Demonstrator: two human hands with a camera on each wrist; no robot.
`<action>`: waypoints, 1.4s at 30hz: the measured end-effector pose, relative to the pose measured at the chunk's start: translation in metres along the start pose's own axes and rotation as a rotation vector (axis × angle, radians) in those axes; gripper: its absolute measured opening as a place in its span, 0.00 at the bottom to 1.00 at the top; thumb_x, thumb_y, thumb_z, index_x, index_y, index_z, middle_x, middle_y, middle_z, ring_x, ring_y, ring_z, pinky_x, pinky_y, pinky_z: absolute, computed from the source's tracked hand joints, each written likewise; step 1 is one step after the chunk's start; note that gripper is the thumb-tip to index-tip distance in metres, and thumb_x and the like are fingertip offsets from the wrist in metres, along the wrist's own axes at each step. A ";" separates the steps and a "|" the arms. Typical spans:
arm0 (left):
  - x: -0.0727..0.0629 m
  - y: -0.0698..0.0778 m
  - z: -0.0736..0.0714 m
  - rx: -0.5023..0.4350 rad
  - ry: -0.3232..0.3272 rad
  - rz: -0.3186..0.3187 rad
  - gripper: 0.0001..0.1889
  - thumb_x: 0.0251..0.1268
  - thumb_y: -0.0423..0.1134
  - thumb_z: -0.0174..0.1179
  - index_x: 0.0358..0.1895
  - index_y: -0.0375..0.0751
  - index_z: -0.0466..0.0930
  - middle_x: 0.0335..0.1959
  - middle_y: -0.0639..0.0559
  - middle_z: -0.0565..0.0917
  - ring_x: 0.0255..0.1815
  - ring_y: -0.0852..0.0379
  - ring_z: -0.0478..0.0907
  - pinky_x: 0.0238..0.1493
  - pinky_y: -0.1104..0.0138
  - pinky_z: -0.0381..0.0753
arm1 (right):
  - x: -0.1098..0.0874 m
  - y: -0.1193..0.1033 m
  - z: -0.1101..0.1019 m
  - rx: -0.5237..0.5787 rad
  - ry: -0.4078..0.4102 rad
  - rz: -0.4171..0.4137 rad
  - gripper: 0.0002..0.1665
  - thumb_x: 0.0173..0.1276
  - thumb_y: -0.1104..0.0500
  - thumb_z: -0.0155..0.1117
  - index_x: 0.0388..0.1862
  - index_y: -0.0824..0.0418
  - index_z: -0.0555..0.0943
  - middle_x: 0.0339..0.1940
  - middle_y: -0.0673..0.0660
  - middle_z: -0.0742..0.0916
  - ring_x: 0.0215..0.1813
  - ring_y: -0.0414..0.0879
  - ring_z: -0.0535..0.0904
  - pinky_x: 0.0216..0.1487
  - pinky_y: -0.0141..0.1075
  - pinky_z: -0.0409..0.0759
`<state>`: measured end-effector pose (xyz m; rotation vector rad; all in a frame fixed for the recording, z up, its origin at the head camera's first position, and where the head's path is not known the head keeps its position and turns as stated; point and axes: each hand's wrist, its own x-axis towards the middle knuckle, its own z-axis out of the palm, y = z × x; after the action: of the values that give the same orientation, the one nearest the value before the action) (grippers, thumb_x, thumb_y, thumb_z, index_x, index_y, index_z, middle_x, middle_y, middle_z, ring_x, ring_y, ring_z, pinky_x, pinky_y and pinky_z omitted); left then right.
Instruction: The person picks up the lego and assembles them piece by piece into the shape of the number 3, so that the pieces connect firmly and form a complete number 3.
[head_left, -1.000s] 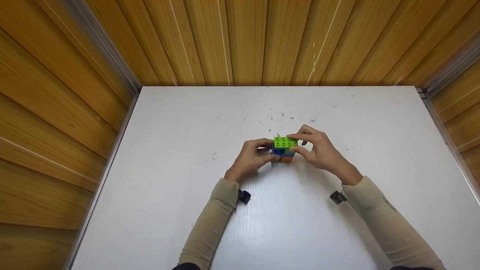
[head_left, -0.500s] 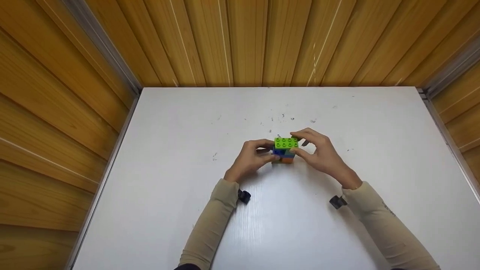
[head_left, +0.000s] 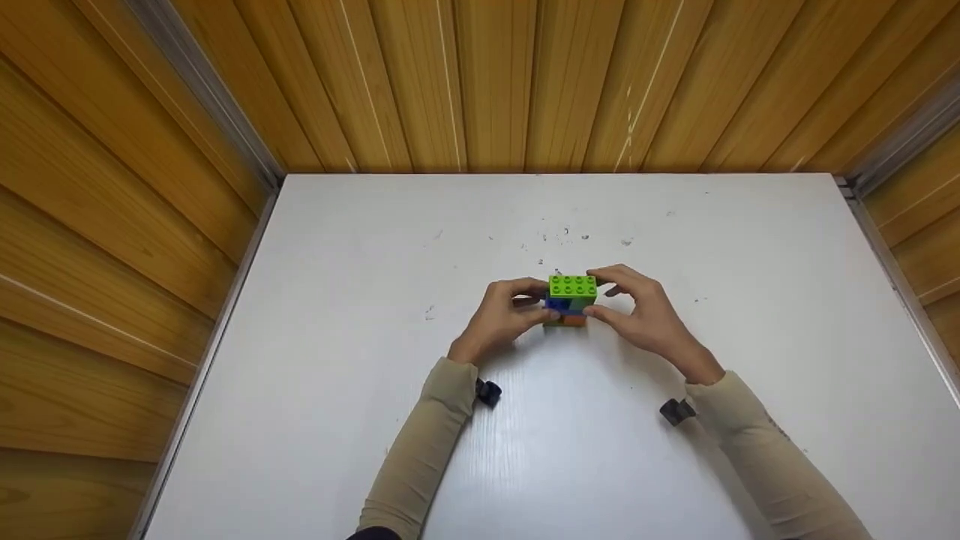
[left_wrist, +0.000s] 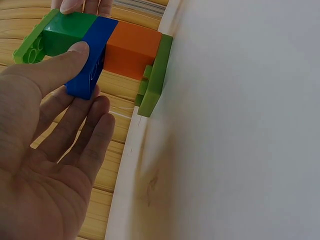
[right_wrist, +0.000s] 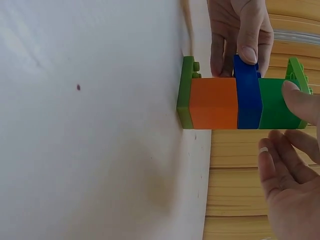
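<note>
A stack of toy building bricks stands upright on the white table. Its lowest piece is a flat olive-green brick [left_wrist: 159,75], which carries an orange brick [right_wrist: 214,102]. Above these come a blue brick [left_wrist: 102,37], a green brick [right_wrist: 274,104] and a thin lime-green brick [head_left: 573,291] with studs on top. My left hand [head_left: 506,319] grips the blue brick, thumb on its near side and fingers behind. On the right side, my right hand [head_left: 645,311] holds the green brick with its thumb in front; its fingertips behind are partly hidden.
The white table [head_left: 337,285] reaches to wood-look panel walls [head_left: 487,90] at the back and sides. Small dark marks [head_left: 585,237] dot its surface beyond the stack. Each wrist bears a small black camera [head_left: 489,393].
My right hand has slid its fingers off the lime-green brick's top and lower down the stack, its thumb now at the green brick. The left hand keeps its grip in place.
</note>
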<state>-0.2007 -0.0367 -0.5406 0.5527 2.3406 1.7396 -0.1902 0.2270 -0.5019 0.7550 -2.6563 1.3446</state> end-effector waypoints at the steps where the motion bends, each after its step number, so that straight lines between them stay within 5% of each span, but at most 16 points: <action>1: 0.000 0.000 0.000 0.002 0.001 -0.002 0.21 0.67 0.37 0.76 0.62 0.43 0.87 0.57 0.52 0.89 0.60 0.59 0.85 0.66 0.71 0.82 | -0.001 0.001 0.001 0.003 -0.001 0.010 0.31 0.65 0.62 0.82 0.67 0.62 0.84 0.62 0.56 0.88 0.63 0.48 0.84 0.57 0.36 0.86; 5: 0.000 0.000 0.000 0.003 0.002 -0.004 0.21 0.67 0.37 0.76 0.62 0.44 0.87 0.58 0.52 0.89 0.60 0.60 0.85 0.65 0.71 0.83 | -0.004 0.006 0.005 0.020 -0.010 0.046 0.30 0.66 0.63 0.81 0.66 0.59 0.84 0.60 0.54 0.89 0.62 0.47 0.84 0.58 0.33 0.84; 22: -0.003 -0.004 -0.003 -0.036 -0.016 0.018 0.21 0.68 0.35 0.75 0.63 0.43 0.87 0.59 0.51 0.88 0.61 0.59 0.85 0.67 0.70 0.82 | -0.011 0.016 0.021 0.135 -0.014 0.115 0.24 0.71 0.65 0.75 0.66 0.60 0.84 0.59 0.55 0.89 0.62 0.48 0.84 0.61 0.49 0.87; 34: -0.003 0.001 -0.009 -0.030 -0.029 0.001 0.20 0.68 0.38 0.76 0.62 0.46 0.88 0.59 0.54 0.88 0.61 0.59 0.84 0.66 0.70 0.83 | -0.011 0.015 0.020 0.156 -0.012 0.131 0.24 0.73 0.63 0.74 0.66 0.61 0.84 0.58 0.56 0.89 0.59 0.38 0.83 0.59 0.28 0.84; 42: -0.005 0.007 -0.012 -0.036 0.035 0.028 0.23 0.71 0.44 0.73 0.65 0.43 0.85 0.60 0.52 0.88 0.62 0.58 0.85 0.65 0.68 0.84 | -0.002 0.009 0.017 0.197 -0.023 0.171 0.23 0.77 0.57 0.71 0.67 0.61 0.83 0.59 0.57 0.89 0.59 0.45 0.83 0.61 0.25 0.81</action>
<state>-0.1987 -0.0476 -0.5310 0.5563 2.3302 1.8146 -0.1897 0.2193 -0.5202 0.5741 -2.6870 1.6696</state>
